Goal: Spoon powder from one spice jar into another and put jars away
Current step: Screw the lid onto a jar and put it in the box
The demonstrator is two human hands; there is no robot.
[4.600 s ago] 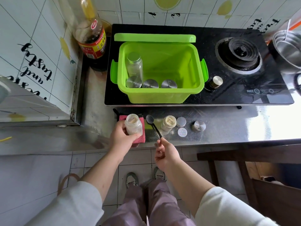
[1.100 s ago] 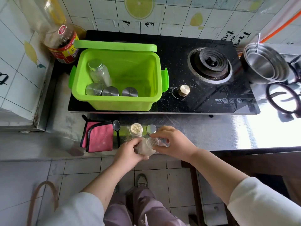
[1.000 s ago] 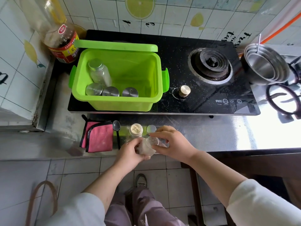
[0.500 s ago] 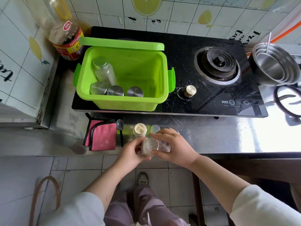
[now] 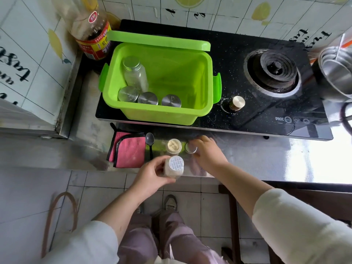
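Counter (image 5: 266, 155) bears open jar (image 5: 173, 146) of powder; left hand (image 5: 152, 174) grips sifter-topped jar (image 5: 174, 166).

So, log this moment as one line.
left hand grips sifter-topped jar | right hand by loose cap | open jar, spoon on counter

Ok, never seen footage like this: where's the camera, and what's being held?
No machine here: a camera on a person's head looks down at their own two hands. The left hand grips a spice jar with a white sifter top. The right hand reaches a small metal lid; blur hides any grip. On the steel counter sit an open jar of powder, a black spoon and a pink cloth. The green bin on the stove holds capped jars.
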